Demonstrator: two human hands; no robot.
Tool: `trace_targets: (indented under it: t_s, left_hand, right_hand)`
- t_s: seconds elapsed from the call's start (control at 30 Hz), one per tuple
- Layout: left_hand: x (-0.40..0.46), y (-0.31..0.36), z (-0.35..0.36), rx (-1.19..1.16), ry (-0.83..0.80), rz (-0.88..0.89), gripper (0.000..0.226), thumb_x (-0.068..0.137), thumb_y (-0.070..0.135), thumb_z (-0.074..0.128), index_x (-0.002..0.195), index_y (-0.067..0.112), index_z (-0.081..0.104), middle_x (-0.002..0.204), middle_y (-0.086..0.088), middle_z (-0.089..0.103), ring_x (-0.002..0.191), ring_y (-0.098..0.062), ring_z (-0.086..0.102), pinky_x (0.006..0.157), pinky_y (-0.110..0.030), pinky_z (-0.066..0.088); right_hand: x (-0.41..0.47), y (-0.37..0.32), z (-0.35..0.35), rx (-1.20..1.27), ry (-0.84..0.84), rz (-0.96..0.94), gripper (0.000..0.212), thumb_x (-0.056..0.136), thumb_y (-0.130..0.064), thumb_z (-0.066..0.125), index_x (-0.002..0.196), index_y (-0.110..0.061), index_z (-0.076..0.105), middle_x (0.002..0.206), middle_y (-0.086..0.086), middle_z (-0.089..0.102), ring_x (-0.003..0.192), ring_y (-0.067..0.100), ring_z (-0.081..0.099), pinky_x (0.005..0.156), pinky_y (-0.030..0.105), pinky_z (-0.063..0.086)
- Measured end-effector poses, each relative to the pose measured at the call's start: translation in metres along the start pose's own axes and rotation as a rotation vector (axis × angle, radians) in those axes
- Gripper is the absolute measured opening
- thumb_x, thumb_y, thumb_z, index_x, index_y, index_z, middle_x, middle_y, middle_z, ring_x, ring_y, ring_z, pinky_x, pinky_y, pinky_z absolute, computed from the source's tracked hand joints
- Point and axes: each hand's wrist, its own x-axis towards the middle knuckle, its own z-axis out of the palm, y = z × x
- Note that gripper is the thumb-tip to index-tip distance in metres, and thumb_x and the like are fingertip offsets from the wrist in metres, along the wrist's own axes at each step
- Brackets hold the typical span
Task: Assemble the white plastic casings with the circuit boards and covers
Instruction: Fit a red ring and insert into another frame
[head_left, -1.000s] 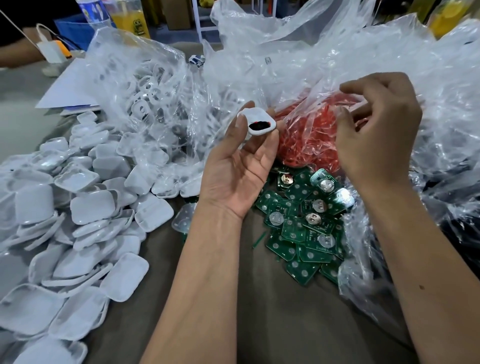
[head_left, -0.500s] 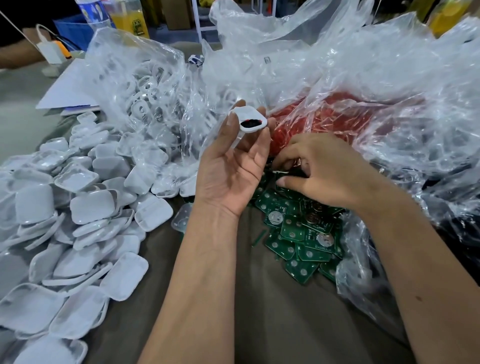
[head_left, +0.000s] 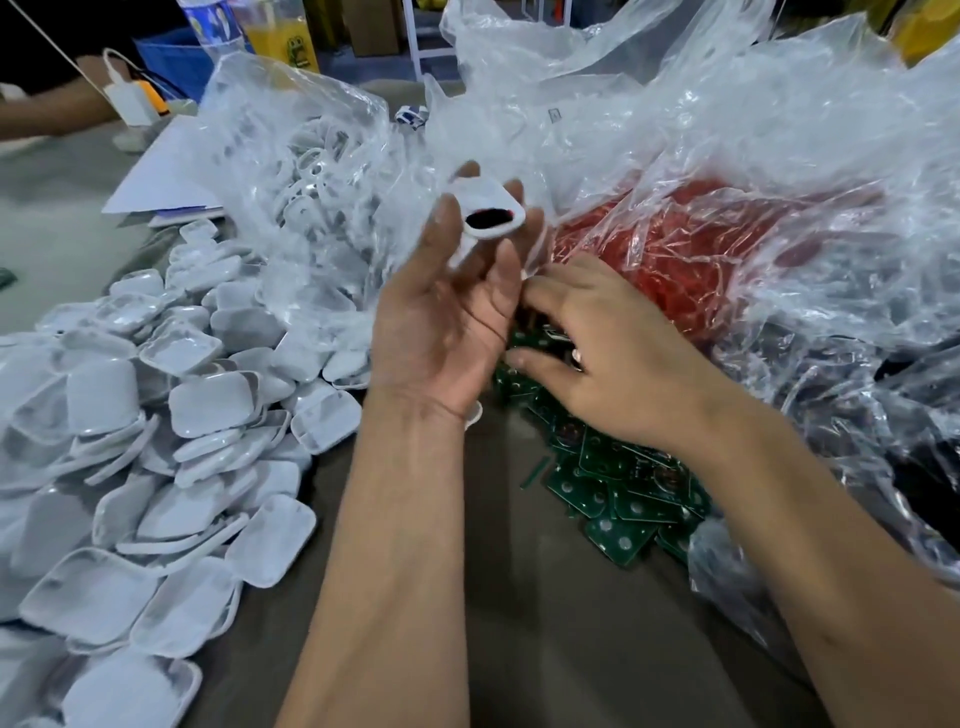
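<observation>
Evidently sorted for reach, the heap of white covers (head_left: 156, 441) lies left of the green circuit boards (head_left: 613, 488); the right hand (head_left: 597, 358), fingers curled, digs there, grasp unclear, while above them the left hand (head_left: 447, 317) pinches a white casing (head_left: 488, 208), cavity upward to receive one.

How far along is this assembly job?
Early, it seems. The left hand holds one white casing with a dark insert; the right hand is down on the green circuit boards. No finished units are visible, and a big heap of white covers is left.
</observation>
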Motion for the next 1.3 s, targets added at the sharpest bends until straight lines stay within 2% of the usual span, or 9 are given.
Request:
trace_targets:
  t_s: [0.2,0.3,0.43,0.57,0.73,0.9,1.13,1.2,1.3]
  left_hand:
    - [-0.021,0.051,0.004,-0.102,-0.104,0.121,0.028,0.088,0.016,0.062,0.109,-0.001,0.070,0.120,-0.019,0.061,0.102,-0.033,0.065,0.079,-0.026,0.060]
    - [-0.024,0.055,0.004,-0.140,-0.085,0.174,0.032,0.090,0.019,0.060,0.117,0.005,0.065,0.118,-0.018,0.062,0.102,-0.031,0.065,0.080,-0.025,0.060]
    - [-0.021,0.046,0.005,-0.094,-0.059,0.159,0.031,0.087,0.018,0.061,0.115,0.006,0.066,0.119,-0.016,0.063,0.100,-0.030,0.066,0.078,-0.023,0.060]
    - [-0.018,0.039,0.005,-0.092,-0.045,0.134,0.027,0.082,0.017,0.065,0.100,-0.001,0.074,0.117,-0.016,0.062,0.099,-0.032,0.067,0.074,-0.024,0.061]
    - [-0.016,0.038,0.003,-0.142,-0.054,0.146,0.029,0.084,0.017,0.065,0.109,0.003,0.069,0.119,-0.016,0.061,0.098,-0.032,0.067,0.074,-0.025,0.062]
    - [-0.014,0.039,0.000,-0.193,-0.103,0.148,0.033,0.084,0.016,0.066,0.115,0.004,0.066,0.119,-0.017,0.061,0.101,-0.032,0.066,0.076,-0.026,0.061]
    - [-0.005,0.015,0.000,-0.167,-0.093,0.080,0.039,0.075,0.008,0.072,0.113,0.002,0.067,0.117,-0.023,0.063,0.098,-0.036,0.066,0.071,-0.030,0.064]
    - [-0.001,0.005,0.000,-0.108,-0.050,0.063,0.037,0.078,0.010,0.069,0.115,0.005,0.066,0.116,-0.023,0.064,0.095,-0.035,0.068,0.070,-0.029,0.063]
    - [0.002,-0.001,-0.003,-0.061,-0.013,0.069,0.034,0.088,0.016,0.058,0.122,0.009,0.062,0.117,-0.020,0.064,0.095,-0.032,0.069,0.072,-0.026,0.062]
  right_hand:
    - [0.004,-0.041,0.027,-0.027,-0.111,-0.306,0.033,0.098,-0.040,0.067,0.124,-0.021,0.072,0.122,0.003,0.061,0.115,0.029,0.048,0.104,0.040,0.039]
    - [0.007,-0.058,0.040,-0.057,-0.204,-0.357,0.031,0.098,-0.042,0.064,0.124,-0.026,0.071,0.130,-0.006,0.060,0.124,0.025,0.041,0.099,0.045,0.039]
    - [0.010,-0.049,0.040,0.032,-0.075,-0.368,0.012,0.095,-0.025,0.069,0.100,-0.017,0.076,0.100,-0.001,0.069,0.110,0.027,0.052,0.092,0.046,0.043]
    - [0.008,-0.035,0.029,0.172,0.173,-0.250,0.008,0.095,-0.016,0.073,0.091,-0.012,0.080,0.086,0.000,0.070,0.091,0.018,0.055,0.086,0.027,0.041]
    - [0.006,-0.023,0.020,0.410,0.154,-0.012,0.004,0.088,-0.016,0.083,0.092,-0.016,0.082,0.077,-0.008,0.074,0.070,0.003,0.067,0.066,0.011,0.047]
    - [0.003,-0.025,0.013,0.504,0.060,0.036,0.018,0.082,-0.029,0.089,0.093,-0.017,0.080,0.075,-0.008,0.074,0.066,0.007,0.070,0.064,0.018,0.055]
    - [0.051,0.000,-0.026,0.206,0.560,0.275,0.008,0.094,-0.018,0.075,0.100,-0.014,0.079,0.078,-0.013,0.069,0.068,-0.006,0.066,0.071,0.014,0.056]
    - [0.078,0.012,-0.046,0.075,0.485,0.316,0.011,0.094,-0.016,0.072,0.100,-0.016,0.081,0.086,-0.003,0.075,0.076,0.007,0.071,0.079,0.022,0.059]
    - [0.108,0.012,-0.059,-0.023,0.189,0.197,0.014,0.092,-0.012,0.072,0.098,-0.018,0.083,0.080,-0.004,0.073,0.074,0.011,0.072,0.073,0.018,0.054]
